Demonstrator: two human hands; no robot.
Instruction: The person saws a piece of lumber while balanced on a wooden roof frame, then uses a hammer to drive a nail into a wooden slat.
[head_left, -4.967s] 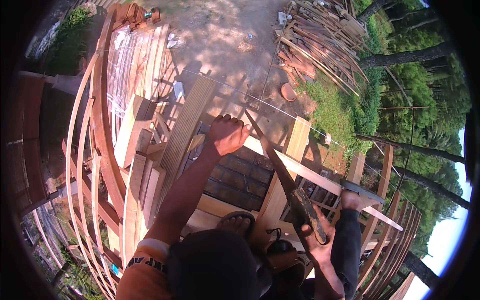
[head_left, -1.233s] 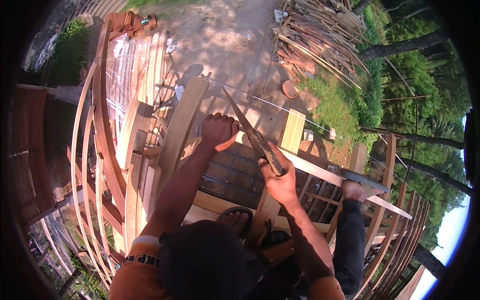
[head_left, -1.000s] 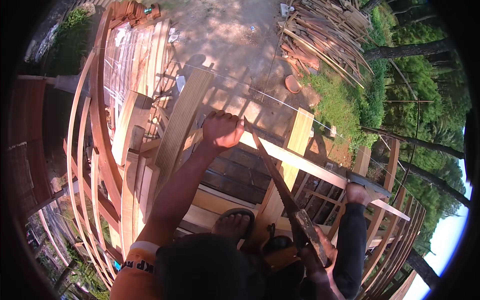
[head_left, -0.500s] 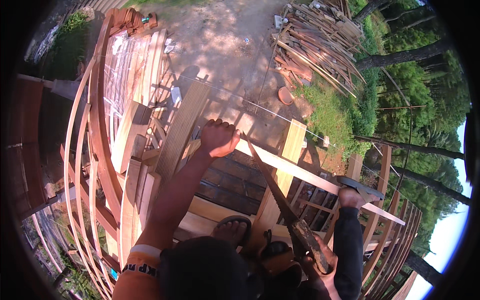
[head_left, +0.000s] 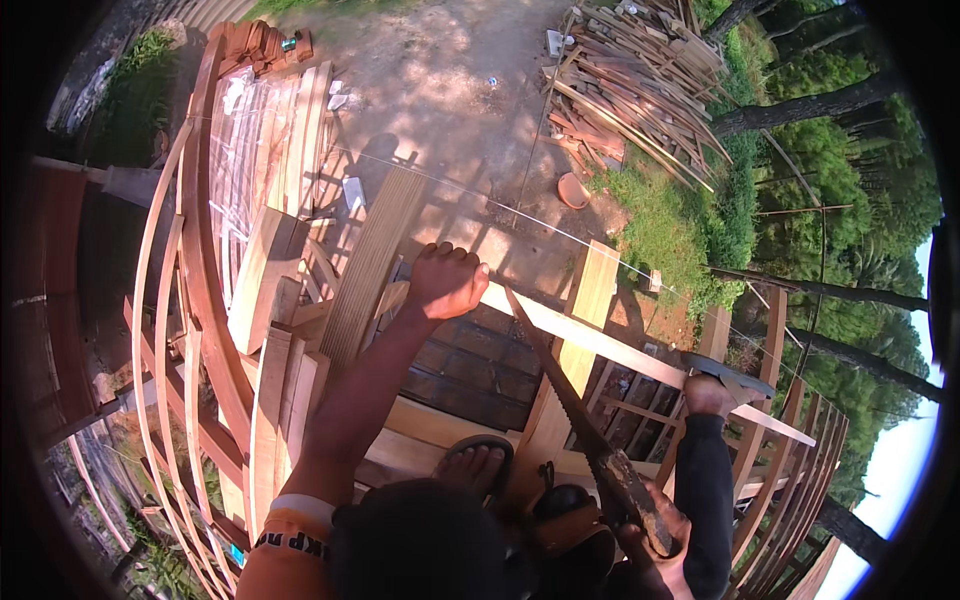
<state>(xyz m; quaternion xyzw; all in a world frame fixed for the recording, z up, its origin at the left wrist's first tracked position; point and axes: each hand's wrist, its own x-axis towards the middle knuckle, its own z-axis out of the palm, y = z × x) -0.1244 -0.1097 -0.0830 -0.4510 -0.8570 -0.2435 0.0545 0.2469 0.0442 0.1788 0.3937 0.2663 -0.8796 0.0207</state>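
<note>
My left hand [head_left: 448, 282] is closed on the left end of a long pale wooden batten [head_left: 590, 338], which runs off to the right. In my right hand [head_left: 660, 530] is a handsaw [head_left: 562, 392], held by its worn wooden handle. The dark toothed blade slants up and away, its tip beside the batten close to my left hand. Whether the teeth touch the wood, I cannot tell. My right foot [head_left: 708, 393], in a sandal, presses on the batten farther along. The other sandalled foot [head_left: 474, 466] stands on boards below.
Wide planks [head_left: 372, 265] lie beside my left arm, and another plank [head_left: 598, 285] crosses under the batten. Open framing with gaps lies beneath me. A string [head_left: 545, 226] stretches across. A scrap wood pile [head_left: 640, 90] lies on the ground beyond; trees stand at right.
The saw has drawn back slightly toward me, its tip now a little farther from my left hand. Both hands keep their holds. The whole view has shifted slightly.
</note>
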